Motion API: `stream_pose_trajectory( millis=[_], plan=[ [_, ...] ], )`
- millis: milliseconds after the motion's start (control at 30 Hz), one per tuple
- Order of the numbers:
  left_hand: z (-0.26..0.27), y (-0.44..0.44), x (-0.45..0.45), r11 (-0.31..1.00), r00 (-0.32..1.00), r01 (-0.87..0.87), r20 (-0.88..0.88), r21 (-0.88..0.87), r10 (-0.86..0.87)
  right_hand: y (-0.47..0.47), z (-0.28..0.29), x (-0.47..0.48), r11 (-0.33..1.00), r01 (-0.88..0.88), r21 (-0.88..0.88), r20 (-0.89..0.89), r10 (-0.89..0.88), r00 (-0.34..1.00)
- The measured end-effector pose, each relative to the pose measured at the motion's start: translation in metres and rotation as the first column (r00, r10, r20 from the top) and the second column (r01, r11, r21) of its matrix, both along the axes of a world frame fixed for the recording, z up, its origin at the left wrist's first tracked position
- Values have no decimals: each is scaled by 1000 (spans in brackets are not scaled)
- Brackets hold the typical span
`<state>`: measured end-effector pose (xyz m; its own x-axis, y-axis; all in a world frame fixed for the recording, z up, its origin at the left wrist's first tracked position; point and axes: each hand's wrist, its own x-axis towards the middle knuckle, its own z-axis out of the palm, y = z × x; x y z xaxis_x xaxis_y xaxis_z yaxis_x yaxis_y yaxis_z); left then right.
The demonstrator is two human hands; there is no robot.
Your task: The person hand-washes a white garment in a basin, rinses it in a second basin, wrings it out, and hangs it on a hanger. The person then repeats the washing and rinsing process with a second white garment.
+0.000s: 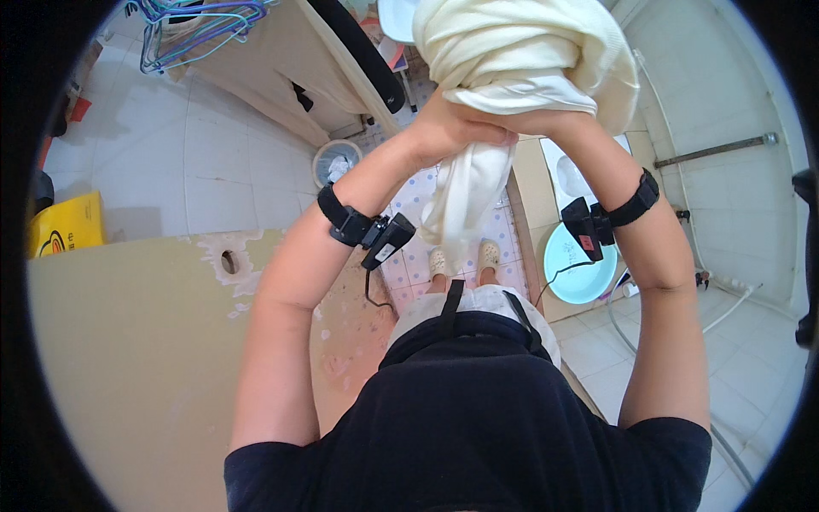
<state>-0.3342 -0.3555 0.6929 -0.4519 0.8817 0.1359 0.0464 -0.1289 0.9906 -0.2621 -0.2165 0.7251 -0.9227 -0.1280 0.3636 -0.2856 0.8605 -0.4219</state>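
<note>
A large cream-coloured cloth (512,57) is bunched in front of me at the top of the view, with a narrower end hanging down towards my feet. My left hand (451,128) grips it from the left, with fingers wrapped around its gathered lower part. My right hand (534,121) meets the left at the same gathered part; the cloth hides most of its fingers. Both wrists wear black straps with small black devices.
Plastic hangers (198,25) and beige hanging clothing (256,70) are at upper left, above a small waste bin (337,163). A turquoise basin (579,265) stands on the right, near a grey hose (617,320). A yellow bag (70,224) lies far left, beyond a tan surface (141,333).
</note>
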Motion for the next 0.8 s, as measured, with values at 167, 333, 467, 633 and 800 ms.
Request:
stream_pose_trajectory(
  millis=[167, 333, 467, 633, 800],
  plan=[
    [-15, -13, 5, 954, 799, 249, 591, -167, -105, 4, 2, 1, 894, -13, -448, 375, 201, 905],
    [-35, -18, 25, 960, 554, 277, 813, 25, -181, 10, -54, -4, 669, 140, -730, 461, 331, 823],
    [-44, -18, 15, 989, 483, 107, 864, 102, -141, 18, -129, -4, 38, 185, -982, 172, 587, 791],
    [-52, -12, 1, 998, 550, 9, 833, 68, -61, -19, -198, 65, -211, 415, -885, 190, 651, 735],
    [-55, -18, 0, 999, 685, 10, 727, 49, -42, -53, -198, 87, -721, 264, -641, -128, 439, 889]
  ],
)
